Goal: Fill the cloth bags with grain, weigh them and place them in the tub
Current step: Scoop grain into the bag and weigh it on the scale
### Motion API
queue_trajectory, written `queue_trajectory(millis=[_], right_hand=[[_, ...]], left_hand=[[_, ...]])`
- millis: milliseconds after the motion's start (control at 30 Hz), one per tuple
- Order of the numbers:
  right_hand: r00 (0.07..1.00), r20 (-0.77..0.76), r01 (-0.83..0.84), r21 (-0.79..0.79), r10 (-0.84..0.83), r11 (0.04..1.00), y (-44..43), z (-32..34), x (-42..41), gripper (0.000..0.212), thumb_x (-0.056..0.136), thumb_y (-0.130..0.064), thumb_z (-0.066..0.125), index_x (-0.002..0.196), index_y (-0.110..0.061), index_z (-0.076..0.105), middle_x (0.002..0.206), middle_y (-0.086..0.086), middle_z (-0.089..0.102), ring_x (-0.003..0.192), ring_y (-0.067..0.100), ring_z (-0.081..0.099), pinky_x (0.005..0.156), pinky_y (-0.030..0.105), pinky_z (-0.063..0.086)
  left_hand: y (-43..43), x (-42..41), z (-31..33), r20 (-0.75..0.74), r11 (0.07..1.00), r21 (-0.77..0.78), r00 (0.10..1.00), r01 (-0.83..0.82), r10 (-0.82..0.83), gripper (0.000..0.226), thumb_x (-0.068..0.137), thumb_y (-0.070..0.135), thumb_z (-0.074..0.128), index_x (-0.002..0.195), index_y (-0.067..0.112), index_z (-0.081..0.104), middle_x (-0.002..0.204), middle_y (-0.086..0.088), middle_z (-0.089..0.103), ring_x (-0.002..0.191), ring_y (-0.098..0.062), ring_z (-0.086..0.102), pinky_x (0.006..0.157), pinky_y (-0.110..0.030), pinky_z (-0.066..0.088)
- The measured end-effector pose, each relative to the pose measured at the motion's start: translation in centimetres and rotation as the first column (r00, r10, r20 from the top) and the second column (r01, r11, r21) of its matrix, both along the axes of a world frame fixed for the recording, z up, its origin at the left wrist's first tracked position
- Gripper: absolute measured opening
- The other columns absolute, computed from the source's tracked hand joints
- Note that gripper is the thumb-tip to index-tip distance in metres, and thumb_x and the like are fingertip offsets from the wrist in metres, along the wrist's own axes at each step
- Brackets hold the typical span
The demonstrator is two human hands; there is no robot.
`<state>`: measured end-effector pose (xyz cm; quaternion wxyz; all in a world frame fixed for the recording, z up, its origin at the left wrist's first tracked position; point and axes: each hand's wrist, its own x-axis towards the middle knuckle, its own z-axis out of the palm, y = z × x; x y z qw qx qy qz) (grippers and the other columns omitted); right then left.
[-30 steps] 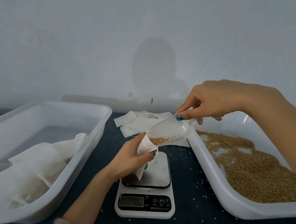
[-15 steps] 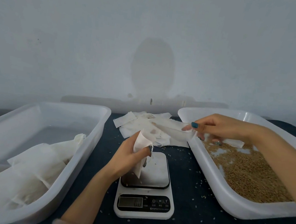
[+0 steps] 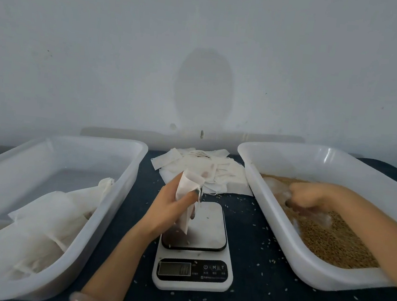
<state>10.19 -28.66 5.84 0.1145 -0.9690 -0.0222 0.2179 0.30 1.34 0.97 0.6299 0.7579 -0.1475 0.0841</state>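
White cloth bag point(image 3: 189, 191), limp, open-mouthed, pinched in left hand point(image 3: 169, 211); blurred right hand point(image 3: 310, 196) apparently grips scoop point(image 3: 276, 189).

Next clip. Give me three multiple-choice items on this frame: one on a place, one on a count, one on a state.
1. Where is the right hand?
A) on a pile of empty bags
B) in the tub of grain
C) raised in the air

2. How many plastic tubs stand on the table?
A) one
B) two
C) four

3. How is the cloth bag at the scale?
A) gripped upright by the left hand
B) lying flat, untouched
C) tied shut, hanging from its string

Key:
1 B: its fingers are down among the grain.
2 B: the tub of grain is at right and the tub of filled bags at left.
3 A: fingers curl round it above the platform.
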Motion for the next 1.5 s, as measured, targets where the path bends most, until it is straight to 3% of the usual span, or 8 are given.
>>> queue_trajectory(millis=[433,567,667,767,1033,1167,1333,1500], right_hand=[[1.0,-0.013,-0.03,-0.121,0.029,0.992,2.5,0.3,-0.7,0.007,0.1,-0.015,0.051,0.102,-0.012,0.057,0.098,0.006,0.062,0.071,0.014,0.06,0.057,0.022,0.052],[0.894,0.402,-0.073,-0.311,0.2,0.948,4.0,2.3,-2.4,0.013,0.097,-0.008,0.045,0.106,-0.005,0.054,0.096,0.007,0.049,0.082,0.021,0.053,0.07,0.031,0.048],[0.755,0.633,-0.231,0.012,0.171,0.973,7.4,3.5,-5.0,0.031,0.101,-0.022,0.045,0.129,-0.01,0.049,0.124,0.011,0.055,0.111,0.029,0.056,0.095,0.041,0.047],[0.795,0.594,-0.378,0.322,0.126,0.868,11.7,3.1,-8.3,0.049,0.095,-0.049,0.053,0.133,-0.02,0.047,0.124,-0.004,0.059,0.109,0.015,0.059,0.097,0.037,0.047],[0.796,0.605,-0.312,0.44,-0.021,0.842,14.5,-1.0,-9.7,0.046,0.072,-0.072,0.054,0.097,-0.033,0.063,0.091,-0.015,0.067,0.082,0.002,0.061,0.071,0.031,0.053],[0.739,0.664,-0.349,0.519,-0.111,0.78,14.4,-2.6,-9.0,0.019,0.087,-0.047,0.06,0.077,-0.031,0.058,0.078,-0.008,0.059,0.073,0.008,0.055,0.06,0.028,0.044],[0.905,0.364,-0.236,0.86,-0.22,0.452,14.5,-3.8,-7.6,0.014,0.091,-0.029,0.065,0.086,-0.016,0.068,0.07,-0.005,0.064,0.059,0.0,0.053,0.056,0.017,0.041],[0.889,0.426,-0.26,0.773,-0.17,0.579,14.1,-6.3,-6.2,0.041,0.088,-0.028,0.069,0.054,-0.026,0.048,0.049,-0.014,0.046,0.056,0.007,0.041,0.055,0.022,0.03]], left_hand=[[0.1,0.1,0.0,0.007,1.0,-0.002,1.0,-0.017,0.017,0.01,0.074,0.048,0.056,0.082,0.045,0.06,0.075,0.008,0.062,0.062,-0.011,0.061,0.062,-0.025,0.053],[0.1,0.1,-0.2,0.034,0.999,-0.005,0.999,-0.032,0.032,0.016,0.076,0.048,0.055,0.091,0.049,0.058,0.077,0.009,0.063,0.062,-0.01,0.061,0.06,-0.024,0.052],[0.0,0.1,-0.4,0.018,0.996,-0.034,0.996,-0.082,0.082,0.03,0.074,0.053,0.052,0.103,0.043,0.051,0.079,0.014,0.063,0.068,-0.011,0.06,0.064,-0.027,0.054],[0.0,-0.1,-0.2,0.04,0.991,-0.009,0.99,-0.135,0.135,0.045,0.075,0.056,0.05,0.113,0.035,0.043,0.087,0.019,0.065,0.078,-0.011,0.062,0.072,-0.031,0.056],[-1.0,-0.8,0.7,0.083,0.944,0.259,0.978,-0.207,0.192,0.07,0.063,0.053,0.062,0.111,0.019,0.023,0.108,0.005,0.059,0.098,-0.015,0.065,0.082,-0.044,0.058],[-0.5,-0.4,0.8,0.056,0.956,0.261,0.99,-0.138,0.127,0.071,0.06,0.057,0.074,0.107,0.032,0.028,0.102,0.005,0.062,0.092,-0.01,0.066,0.076,-0.036,0.059],[0.9,0.2,0.1,0.045,0.978,0.206,0.999,0.0,-0.01,0.038,0.077,0.06,0.066,0.098,0.029,0.062,0.082,0.016,0.066,0.073,-0.003,0.06,0.065,-0.023,0.049],[2.1,1.6,-1.3,0.102,0.937,0.317,0.988,-0.144,0.117,0.023,0.087,0.056,0.059,0.077,0.036,0.057,0.066,0.014,0.058,0.06,-0.006,0.05,0.057,-0.031,0.041]])
